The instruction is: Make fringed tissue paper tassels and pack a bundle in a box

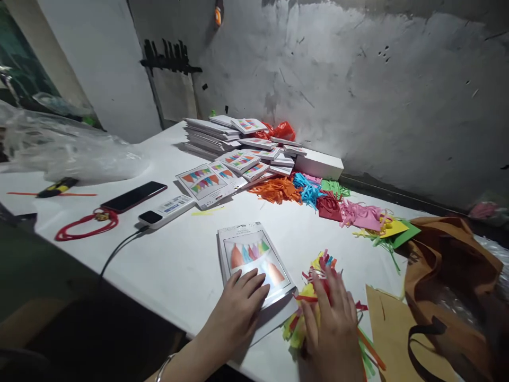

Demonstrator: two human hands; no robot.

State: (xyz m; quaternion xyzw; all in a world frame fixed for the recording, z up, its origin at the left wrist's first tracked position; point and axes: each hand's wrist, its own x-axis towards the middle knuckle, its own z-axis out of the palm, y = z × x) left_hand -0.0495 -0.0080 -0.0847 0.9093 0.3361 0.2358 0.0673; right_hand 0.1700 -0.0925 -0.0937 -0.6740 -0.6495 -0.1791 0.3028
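My left hand (pixel 244 297) rests palm down, fingers spread, on the lower part of a flat white packet (pixel 254 249) printed with coloured tassels. Beneath that packet lies another pale sheet or packet, mostly covered. To its right, my right hand (pixel 334 313) lies with outstretched fingers over a bundle of multicoloured paper tassels (pixel 306 292). Yellow, red, green and orange fringe sticks out around the fingers; what lies under the palm is hidden.
Stacked printed packets (pixel 214 135) stand at the back, near a white box (pixel 322 163). Sorted tassel bundles (pixel 278 190) line the table (pixel 167 276). A phone (pixel 135 195), power bank (pixel 167 211), cutter (pixel 58 187) and plastic bag (pixel 79 148) lie left; a brown bag (pixel 433 265) is right.
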